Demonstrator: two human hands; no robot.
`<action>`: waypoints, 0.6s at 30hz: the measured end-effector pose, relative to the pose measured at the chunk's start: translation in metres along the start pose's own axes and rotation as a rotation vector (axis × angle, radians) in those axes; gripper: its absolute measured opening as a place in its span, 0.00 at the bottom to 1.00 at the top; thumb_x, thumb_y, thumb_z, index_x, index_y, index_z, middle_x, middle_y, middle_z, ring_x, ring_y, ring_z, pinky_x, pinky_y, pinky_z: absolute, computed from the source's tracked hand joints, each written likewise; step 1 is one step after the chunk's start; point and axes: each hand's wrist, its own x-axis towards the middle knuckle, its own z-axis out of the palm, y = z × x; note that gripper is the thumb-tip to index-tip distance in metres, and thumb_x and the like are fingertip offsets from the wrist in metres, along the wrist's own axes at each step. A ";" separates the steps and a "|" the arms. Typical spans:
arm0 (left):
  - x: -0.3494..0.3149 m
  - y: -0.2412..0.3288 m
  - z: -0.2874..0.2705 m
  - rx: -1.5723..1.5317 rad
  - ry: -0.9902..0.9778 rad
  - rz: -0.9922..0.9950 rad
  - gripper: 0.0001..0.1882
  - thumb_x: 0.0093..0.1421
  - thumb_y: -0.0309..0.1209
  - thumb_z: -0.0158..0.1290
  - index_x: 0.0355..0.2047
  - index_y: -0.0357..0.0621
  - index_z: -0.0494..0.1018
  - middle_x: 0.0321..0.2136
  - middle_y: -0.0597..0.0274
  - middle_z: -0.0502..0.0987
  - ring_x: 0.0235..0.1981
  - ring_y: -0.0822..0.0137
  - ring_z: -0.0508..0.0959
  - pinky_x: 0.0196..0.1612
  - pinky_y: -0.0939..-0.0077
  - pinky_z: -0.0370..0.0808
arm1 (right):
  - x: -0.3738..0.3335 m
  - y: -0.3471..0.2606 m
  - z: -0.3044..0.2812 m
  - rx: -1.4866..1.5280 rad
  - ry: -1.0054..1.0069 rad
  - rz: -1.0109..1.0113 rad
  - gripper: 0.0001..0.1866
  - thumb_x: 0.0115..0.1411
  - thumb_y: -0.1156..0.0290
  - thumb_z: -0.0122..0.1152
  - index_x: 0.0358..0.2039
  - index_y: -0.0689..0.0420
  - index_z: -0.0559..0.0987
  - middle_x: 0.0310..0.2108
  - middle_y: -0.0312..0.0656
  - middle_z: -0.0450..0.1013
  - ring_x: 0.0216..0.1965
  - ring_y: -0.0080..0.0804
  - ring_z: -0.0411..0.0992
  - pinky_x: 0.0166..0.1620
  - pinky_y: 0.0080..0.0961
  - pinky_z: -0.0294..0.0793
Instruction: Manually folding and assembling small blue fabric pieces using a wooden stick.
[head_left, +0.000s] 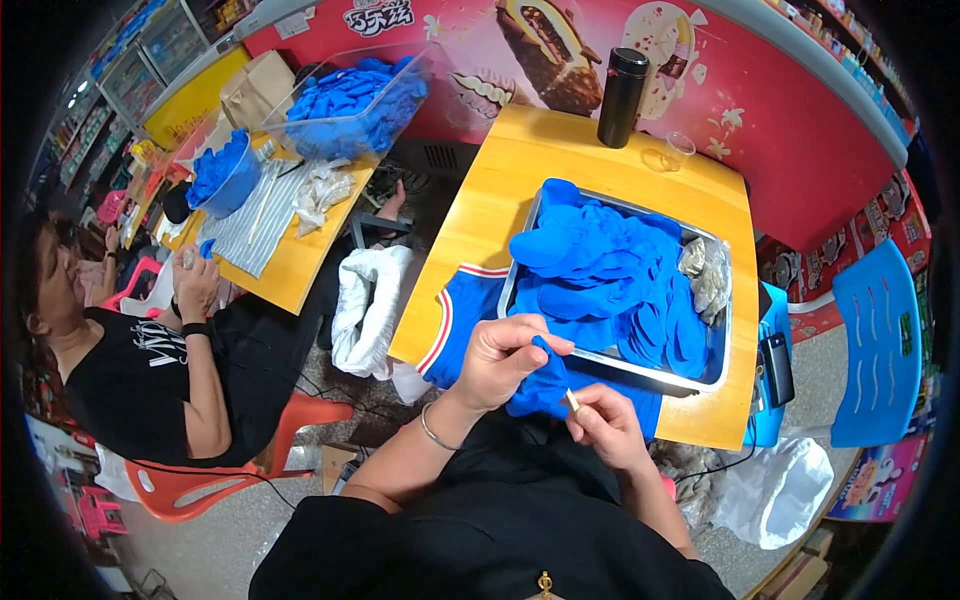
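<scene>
Over the table's front edge, my left hand point(505, 358) pinches a small blue cloth piece point(546, 372) between thumb and fingers. My right hand point(608, 425), just to the right and nearer to me, has its fingers closed round a thin pale stick point(572, 400). The stick's tip points up toward the blue piece; whether it touches is too small to tell. Right behind my hands stands a metal tray point(722, 345) heaped with flat blue cloth pieces point(610, 265). A clear bag of greyish stuff point(706, 278) lies in its right side.
A blue garment with striped trim point(452, 318) lies under the tray's left side. On the yellow table point(510, 150) stand a black flask point(622, 98) and a clear cup point(678, 150). A co-worker point(130, 370) sits left, by a bin of blue pieces point(355, 105). A blue chair point(875, 340) stands right.
</scene>
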 end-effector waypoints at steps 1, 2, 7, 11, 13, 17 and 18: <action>0.000 0.000 0.000 -0.009 -0.021 0.002 0.13 0.54 0.35 0.56 0.30 0.35 0.78 0.18 0.68 0.68 0.20 0.79 0.62 0.22 0.85 0.58 | -0.001 0.005 -0.003 0.185 -0.097 0.088 0.10 0.60 0.73 0.49 0.40 0.62 0.73 0.23 0.37 0.69 0.22 0.19 0.66 0.25 0.13 0.64; -0.001 0.001 0.000 -0.009 -0.023 0.000 0.13 0.54 0.35 0.56 0.30 0.35 0.78 0.18 0.68 0.68 0.20 0.79 0.62 0.22 0.85 0.58 | -0.002 0.009 -0.005 0.371 -0.193 0.176 0.10 0.61 0.71 0.48 0.41 0.61 0.73 0.22 0.36 0.68 0.22 0.18 0.66 0.25 0.13 0.63; 0.000 0.009 0.003 0.015 -0.068 -0.021 0.12 0.54 0.34 0.56 0.31 0.35 0.78 0.17 0.68 0.70 0.20 0.79 0.63 0.22 0.84 0.58 | 0.003 0.010 0.009 -0.137 0.126 -0.276 0.08 0.58 0.79 0.50 0.38 0.63 0.74 0.25 0.38 0.70 0.24 0.20 0.68 0.28 0.14 0.67; 0.006 0.010 0.001 0.011 -0.090 0.041 0.12 0.54 0.34 0.56 0.31 0.35 0.78 0.17 0.68 0.70 0.19 0.79 0.63 0.21 0.85 0.58 | -0.001 0.003 0.012 0.098 0.030 -0.083 0.08 0.58 0.79 0.50 0.38 0.64 0.73 0.25 0.38 0.70 0.25 0.20 0.69 0.29 0.15 0.67; 0.008 0.011 0.001 0.000 -0.093 0.073 0.12 0.54 0.33 0.56 0.32 0.35 0.78 0.17 0.68 0.69 0.19 0.79 0.62 0.20 0.86 0.56 | 0.001 0.004 0.009 0.328 -0.099 0.038 0.08 0.58 0.78 0.50 0.38 0.64 0.73 0.26 0.37 0.70 0.26 0.20 0.69 0.30 0.15 0.67; 0.007 0.013 -0.001 0.018 -0.030 0.072 0.12 0.53 0.31 0.57 0.36 0.35 0.77 0.17 0.70 0.67 0.18 0.81 0.61 0.19 0.86 0.55 | 0.006 -0.001 0.016 0.112 0.054 -0.080 0.08 0.58 0.78 0.52 0.38 0.64 0.74 0.26 0.38 0.71 0.26 0.21 0.69 0.30 0.15 0.67; 0.006 0.013 -0.001 0.018 -0.029 0.072 0.12 0.53 0.31 0.57 0.36 0.35 0.77 0.17 0.70 0.67 0.18 0.81 0.61 0.19 0.86 0.55 | 0.006 0.001 0.015 0.003 0.105 -0.131 0.07 0.57 0.78 0.52 0.37 0.64 0.74 0.27 0.39 0.71 0.27 0.21 0.70 0.30 0.15 0.67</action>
